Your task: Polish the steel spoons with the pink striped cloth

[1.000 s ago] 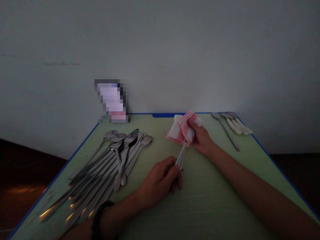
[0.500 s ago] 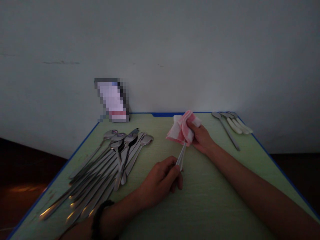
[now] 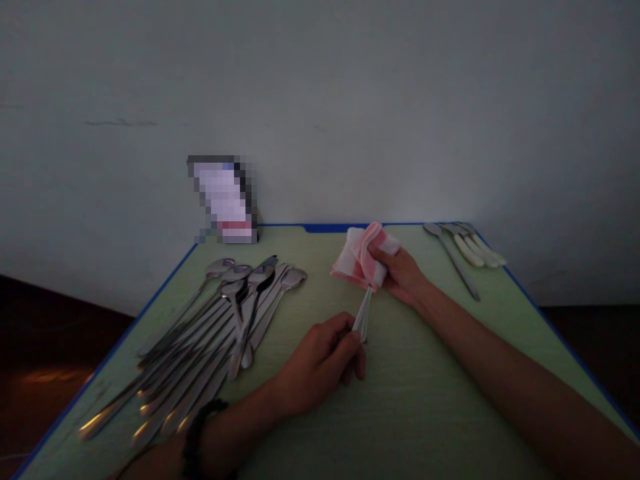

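Observation:
My left hand (image 3: 323, 357) is closed on the handle end of a thin metal spoon (image 3: 362, 317), near the middle of the green table (image 3: 425, 413). The spoon's far end is hidden inside a pink and white cloth (image 3: 361, 255). My right hand (image 3: 403, 277) grips that cloth, wrapped around the spoon's head. A dark band sits on my left wrist.
A pile of several long metal spoons (image 3: 220, 327) lies on the left of the table. Several pieces of cutlery (image 3: 463, 253), some with white handles, lie at the far right corner. A blurred-out upright object (image 3: 225, 200) stands against the wall at the back.
The cloth and my right hand shifted slightly on the spoon; otherwise nothing moved.

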`<action>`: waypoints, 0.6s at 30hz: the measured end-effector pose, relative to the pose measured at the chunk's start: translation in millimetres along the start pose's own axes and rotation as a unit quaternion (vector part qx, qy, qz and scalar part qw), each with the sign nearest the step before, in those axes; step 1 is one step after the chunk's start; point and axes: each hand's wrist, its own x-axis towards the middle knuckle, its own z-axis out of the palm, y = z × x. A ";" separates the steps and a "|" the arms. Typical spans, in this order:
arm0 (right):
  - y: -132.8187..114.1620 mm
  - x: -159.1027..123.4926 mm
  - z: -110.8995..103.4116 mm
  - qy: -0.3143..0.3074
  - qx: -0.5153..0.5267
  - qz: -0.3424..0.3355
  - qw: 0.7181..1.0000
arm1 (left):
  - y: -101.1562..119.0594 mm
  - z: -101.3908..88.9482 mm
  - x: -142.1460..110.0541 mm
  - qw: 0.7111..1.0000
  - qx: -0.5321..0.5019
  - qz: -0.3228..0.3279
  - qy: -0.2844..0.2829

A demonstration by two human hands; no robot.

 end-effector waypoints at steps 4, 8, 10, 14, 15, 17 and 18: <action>-2.2 0.9 1.4 0.043 0.020 0.008 0.999 | 0.8 0.6 0.9 1.000 -0.014 -0.005 0.013; -4.3 3.9 -0.6 0.070 0.075 0.044 0.994 | 0.2 0.6 1.6 0.999 -0.025 -0.011 0.022; -4.4 4.5 -1.2 0.066 0.078 0.054 0.993 | -0.9 0.5 1.7 0.999 -0.027 -0.012 0.029; -3.8 3.1 -0.2 0.048 0.027 0.030 0.998 | -4.8 1.0 1.7 0.998 -0.035 -0.005 0.044; -3.7 2.6 0.1 0.039 0.018 0.019 0.999 | -5.8 1.3 1.9 0.998 -0.038 -0.002 0.051; -4.0 1.8 0.3 0.025 0.008 0.005 1.000 | -7.3 2.0 2.4 0.996 -0.045 0.003 0.071; -4.3 1.6 0.3 0.023 0.006 0.003 1.000 | -7.6 2.4 2.8 0.995 -0.050 0.004 0.084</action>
